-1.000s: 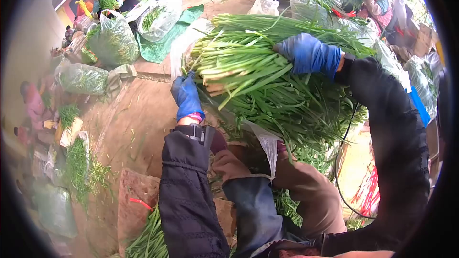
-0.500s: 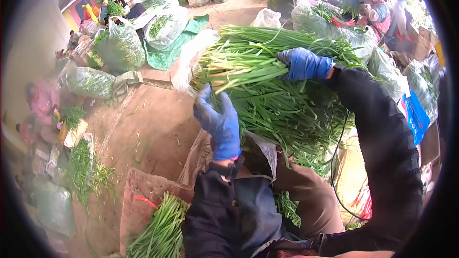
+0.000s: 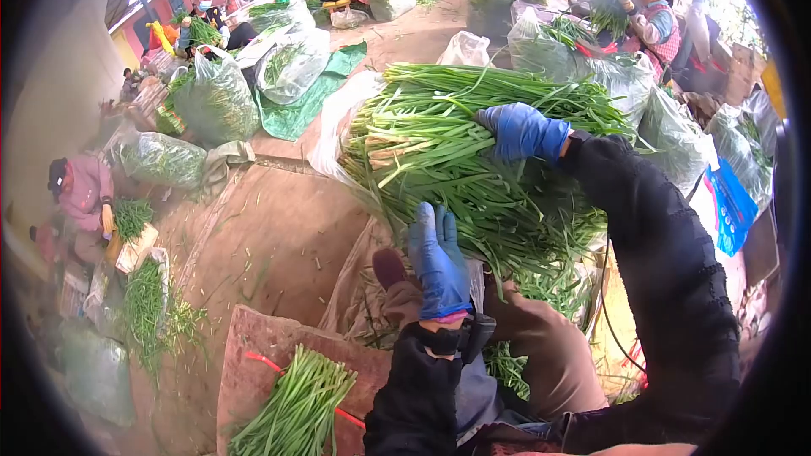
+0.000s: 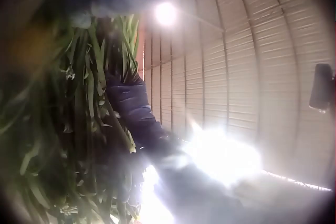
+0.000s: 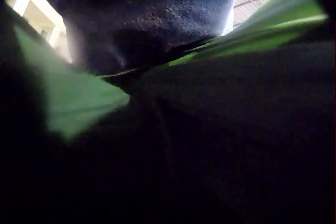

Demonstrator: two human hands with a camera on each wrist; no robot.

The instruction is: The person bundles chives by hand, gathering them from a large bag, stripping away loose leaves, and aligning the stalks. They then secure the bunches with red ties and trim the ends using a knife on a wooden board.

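Note:
In the head view a big pile of Chinese chives (image 3: 439, 127) lies across the person's lap, pale stem ends to the left and flat green leaves to the right. The blue-gloved right hand (image 3: 525, 129) grips a bunch on top of it, fingers curled into the leaves. Below the pile's near edge, the blue-gloved left hand (image 3: 439, 262) is held up with straight fingers and holds nothing. Drooping leaves (image 4: 79, 103) fill the left side of the left wrist view. Dark glove and leaves (image 5: 79, 98) crowd the right wrist view, hiding the grip.
Clear plastic (image 3: 338, 139) lies under the stem ends. A smaller chive bunch (image 3: 296, 405) rests on a reddish-brown board (image 3: 245, 342) with red ties. Filled plastic bags (image 3: 215, 97) stand around the floor. Other people sit at the left (image 3: 80, 194) and back right (image 3: 655, 25).
The left hand has left the stem ends, moving right and toward the body, its fingers now straight. The right hand keeps its hold as the chives sink slightly lower in view.

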